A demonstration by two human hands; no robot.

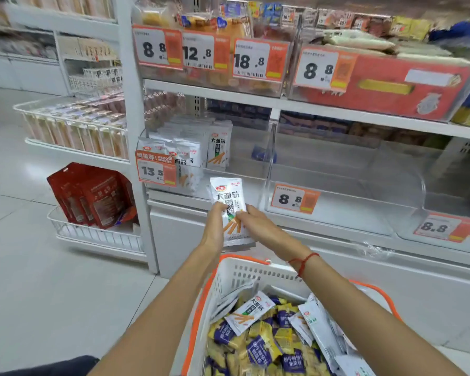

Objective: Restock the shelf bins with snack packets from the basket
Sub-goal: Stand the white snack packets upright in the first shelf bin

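Shelving (255, 100): white tiers fill the upper and middle of the frame; orange-and-white price tags hang along the fronts.
Basket (244, 275): white slotted walls with an orange rim, at the lower centre and right; heaped with small yellow-and-purple packets (258, 348); several white packets (248, 313) lie on top of them.
Clear bins: the left bin (239, 169), at mid-frame, holds upright white packets of the same print at its left side; the bin to its right (337, 191) shows bare clear walls; the far-right one is blurred.
Red pouches (92, 196): standing in a white wire rack at the left of the frame, near the floor.
Held packet (229, 210): white, with dark characters and orange sticks printed on it; upright at the centre of the frame, just in front of the left bin's lower edge and above the basket's far rim; more packet edges seem to lie behind it, count unclear.
Left hand (215, 226): fingers curled round the packet's left edge, thumb on its face.
Right hand (258, 223): fingertips pinch the right edge at mid-height; a red cord (303, 261) circles the wrist.
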